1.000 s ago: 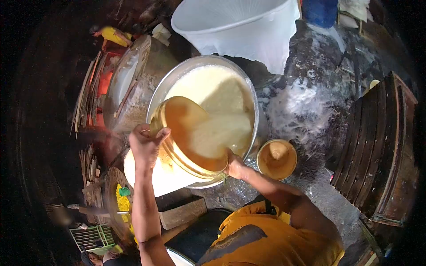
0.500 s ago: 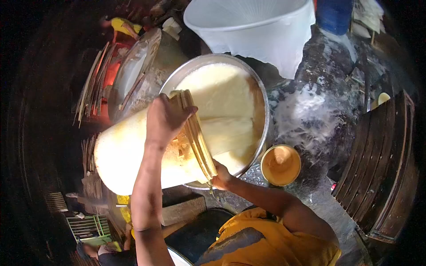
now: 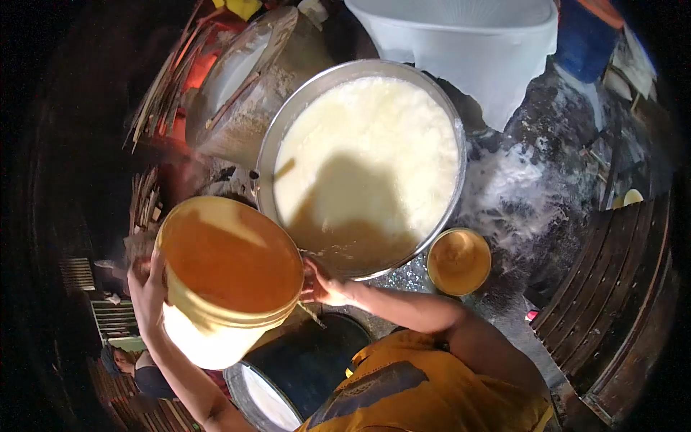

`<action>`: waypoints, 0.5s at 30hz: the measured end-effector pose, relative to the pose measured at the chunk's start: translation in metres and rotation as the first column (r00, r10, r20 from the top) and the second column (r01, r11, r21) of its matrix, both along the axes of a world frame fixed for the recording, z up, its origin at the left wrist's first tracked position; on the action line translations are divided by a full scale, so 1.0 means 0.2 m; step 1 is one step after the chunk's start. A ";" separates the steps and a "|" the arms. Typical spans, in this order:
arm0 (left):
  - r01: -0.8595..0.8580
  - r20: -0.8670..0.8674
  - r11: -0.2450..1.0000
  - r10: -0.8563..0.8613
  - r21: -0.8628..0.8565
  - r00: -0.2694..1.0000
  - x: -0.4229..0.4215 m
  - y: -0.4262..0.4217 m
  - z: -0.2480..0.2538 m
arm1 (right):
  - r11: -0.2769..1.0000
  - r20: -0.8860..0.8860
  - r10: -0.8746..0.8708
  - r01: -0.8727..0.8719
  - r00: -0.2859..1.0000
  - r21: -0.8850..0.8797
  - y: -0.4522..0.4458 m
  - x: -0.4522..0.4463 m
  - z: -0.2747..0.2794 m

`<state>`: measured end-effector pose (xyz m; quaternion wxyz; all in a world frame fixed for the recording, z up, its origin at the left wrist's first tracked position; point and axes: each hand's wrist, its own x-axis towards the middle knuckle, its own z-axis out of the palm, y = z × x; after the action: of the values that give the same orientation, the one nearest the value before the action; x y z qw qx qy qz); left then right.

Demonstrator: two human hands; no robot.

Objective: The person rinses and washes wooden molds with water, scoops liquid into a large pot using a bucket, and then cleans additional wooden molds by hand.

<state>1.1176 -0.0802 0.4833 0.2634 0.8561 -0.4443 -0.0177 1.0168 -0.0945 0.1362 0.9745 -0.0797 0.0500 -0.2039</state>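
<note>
A large pale yellow bucket [image 3: 216, 317] is held at the lower left, its orange-brown inside showing. My left hand [image 3: 150, 291] grips its left rim. At its right rim is my right hand [image 3: 322, 284], fingers curled against it. Above and right stands a wide metal pot [image 3: 265, 169] of foamy cream-coloured liquid, with shadows across its surface. A smaller round container [image 3: 459, 262], tan inside, sits right of the pot's lower edge.
A white cloth-covered vessel [image 3: 475, 54] stands at the top, beside a blue barrel [image 3: 584, 43]. Dark wooden slats [image 3: 604, 288] lie right. A stone-like vat [image 3: 288, 79] is upper left near glowing red fire. Another person [image 3: 147, 374] shows lower left. A white-filled container [image 3: 270, 396] sits below.
The bucket was tipped over the pot with liquid pouring out; now it is more upright, down and left of the pot, with no stream. Both hands moved with it.
</note>
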 end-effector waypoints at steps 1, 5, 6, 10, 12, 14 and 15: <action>-0.063 -0.039 0.989 0.058 -0.132 0.998 0.37 0.13 -0.10 | 0.995 -0.056 0.027 -0.032 0.998 -0.090 -0.01 -0.04 0.01; -0.095 -0.473 0.983 0.161 0.159 0.866 0.75 0.65 -0.35 | 0.367 -0.340 -0.859 -0.002 0.383 -0.930 -0.05 -0.15 -0.12; -0.139 -0.501 0.985 0.171 0.101 0.848 1.05 0.86 -0.59 | 0.285 -0.281 -0.922 -0.024 0.266 -0.958 -0.07 -0.19 -0.18; -0.466 -0.558 0.851 0.515 0.243 0.650 0.96 1.18 -1.08 | 0.001 0.038 -0.998 -0.598 -0.052 -0.801 -0.15 -0.35 -0.44; -0.306 -0.791 0.923 0.365 0.235 0.492 1.01 1.32 -1.42 | -0.004 0.063 -0.995 -0.602 -0.076 -0.798 -0.14 -0.38 -0.51; -0.320 -0.826 0.888 0.435 0.329 0.358 0.98 1.39 -1.70 | 0.126 -0.041 -0.988 -0.633 -0.148 -0.764 -0.14 -0.35 -0.66; -0.341 -0.825 0.852 0.495 0.398 0.273 0.96 1.42 -1.87 | 0.071 0.023 -0.989 -0.598 -0.148 -0.798 -0.16 -0.33 -0.69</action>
<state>1.3099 0.2037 0.1097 0.3945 0.8061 0.0164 -0.4408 0.9501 -0.1257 -0.0028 0.1252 -0.7161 0.5790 -0.3692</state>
